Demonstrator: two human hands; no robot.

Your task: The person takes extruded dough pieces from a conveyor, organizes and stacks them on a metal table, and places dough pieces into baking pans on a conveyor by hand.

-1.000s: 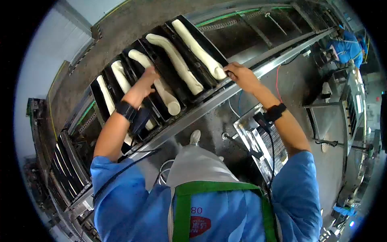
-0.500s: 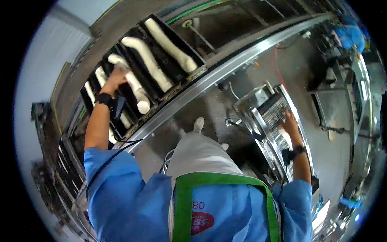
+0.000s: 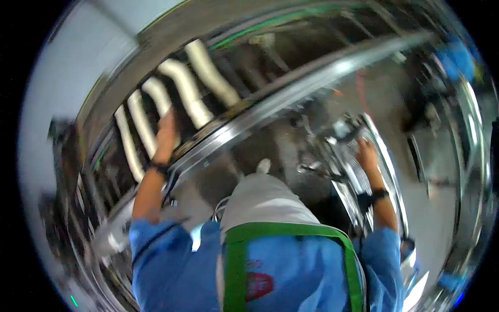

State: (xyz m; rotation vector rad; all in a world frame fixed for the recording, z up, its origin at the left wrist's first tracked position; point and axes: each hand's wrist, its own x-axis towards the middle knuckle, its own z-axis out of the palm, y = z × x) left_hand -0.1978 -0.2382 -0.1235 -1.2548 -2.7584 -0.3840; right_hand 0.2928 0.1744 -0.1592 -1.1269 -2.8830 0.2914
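My left hand (image 3: 166, 132) lies along the lower part of a long pale dough roll (image 3: 156, 92), fingers stretched out and smeared by motion. It hides that end of the roll. More dough rolls lie in dark long pans on both sides, such as the bent dough roll (image 3: 187, 91) to its right and the dough roll (image 3: 141, 119) to its left. Off to the right, my right hand (image 3: 367, 155) is over a narrow metal conveyor with a mesh belt (image 3: 351, 152), its fingers apart and nothing seen in them. Whether it touches the belt I cannot tell.
A steel rail (image 3: 228, 134) runs diagonally along the pans' near side. My shoe (image 3: 264, 166) stands on the dark floor between the rail and the mesh conveyor. A person in blue (image 3: 455, 61) is at the far right. A red hose (image 3: 360, 88) hangs beyond the conveyor.
My left hand has slid down along its dough roll towards the rail. My right hand stays over the mesh conveyor. The whole view has shifted and blurred.
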